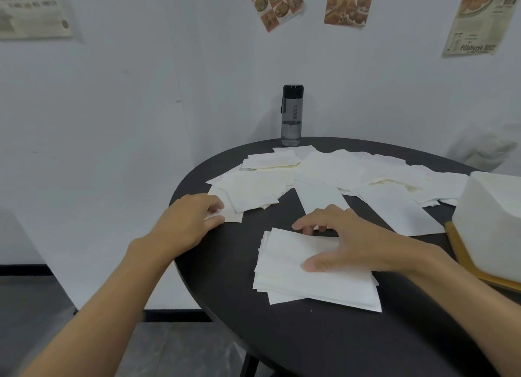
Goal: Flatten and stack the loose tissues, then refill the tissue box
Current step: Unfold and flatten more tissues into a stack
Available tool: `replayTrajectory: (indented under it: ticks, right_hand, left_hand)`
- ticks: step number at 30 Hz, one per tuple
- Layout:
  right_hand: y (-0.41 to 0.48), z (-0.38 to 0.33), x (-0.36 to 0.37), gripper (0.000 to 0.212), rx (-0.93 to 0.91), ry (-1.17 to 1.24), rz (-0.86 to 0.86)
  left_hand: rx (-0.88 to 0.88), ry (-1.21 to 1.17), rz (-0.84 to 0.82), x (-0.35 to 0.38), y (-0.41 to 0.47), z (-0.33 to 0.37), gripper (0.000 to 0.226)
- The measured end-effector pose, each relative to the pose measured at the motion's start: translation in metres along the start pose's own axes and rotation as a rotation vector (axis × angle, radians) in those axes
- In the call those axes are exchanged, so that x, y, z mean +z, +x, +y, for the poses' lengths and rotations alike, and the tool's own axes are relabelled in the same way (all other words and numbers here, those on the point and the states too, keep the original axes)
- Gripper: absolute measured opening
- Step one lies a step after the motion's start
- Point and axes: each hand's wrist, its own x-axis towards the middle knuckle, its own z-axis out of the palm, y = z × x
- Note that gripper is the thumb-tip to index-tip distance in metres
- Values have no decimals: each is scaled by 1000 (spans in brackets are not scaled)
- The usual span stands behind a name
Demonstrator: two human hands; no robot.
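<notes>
Stack held flat under spread fingers of right hand, thumb pressed on top, so sheets are kept squared | loose tissue pinched by curled left hand fingers, judged next for stacking | tissue box right of right fingers

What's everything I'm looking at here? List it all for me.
table: one, black, round, lower right.
stack of tissues: one, white, near the table's front.
loose tissues: many, white, strewn across the far half.
water bottle: one, grey with black cap, upright at the far edge.
tissue box: one, white, right edge, on a tan base.
posters: four, printed paper, on the white wall.
left hand: pinches one of the loose tissues at the table's left edge.
right hand: rests on the stack.
</notes>
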Motion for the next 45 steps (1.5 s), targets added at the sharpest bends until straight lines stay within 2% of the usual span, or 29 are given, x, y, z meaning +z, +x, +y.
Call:
replayTrajectory:
  ticks: [3, 7, 14, 19, 23, 28, 30, 31, 33, 35, 37, 38, 41, 45]
  right_hand:
    - [3, -7, 1, 47, -4, 31, 33]
    - [8, -15, 2, 39, -20, 60, 56]
    - [18, -13, 5, 20, -49, 105, 243]
    - [21, -9, 9, 15, -52, 150, 339]
    - [20, -9, 7, 21, -59, 155, 399]
    - [18, -11, 3, 57, -64, 251, 462]
    - [17, -13, 0, 61, -65, 348, 486]
    - [16, -12, -2, 55, -72, 421, 504]
    - [13, -15, -6, 31, -101, 586, 556]
    - [10, -15, -10, 9, -114, 627, 610]
    - [8, -14, -12, 8, -115, 627, 633]
    - [6, -14, -13, 8, -115, 645, 610]
    - [6, -12, -14, 41, -98, 598, 524]
    - [8, -12, -11, 38, -112, 584, 564]
  left_hand:
    - [47, 17, 7, -1, 1, -4, 14]
    - [67, 16, 56, 2, 2, -7, 12]
    - [71, -1, 104, -3, -7, -9, 15]
    - [115, -77, 178, -31, -29, 3, 14]
    - [129, -180, 220, -52, -38, 23, 9]
    - [189, -417, 278, -65, -36, 55, 11]
    - [212, -536, 256, -67, -35, 68, 14]
    - [216, -581, 239, -67, -34, 73, 15]
    - [208, -637, 212, -64, -32, 83, 16]
    - [198, -681, 197, -62, -30, 88, 16]
    - [185, -733, 193, -61, -28, 91, 17]
    - [177, -771, 196, -61, -27, 93, 17]
    - [164, -912, 198, -62, -26, 98, 18]
    - [174, -993, 164, -63, -25, 106, 18]
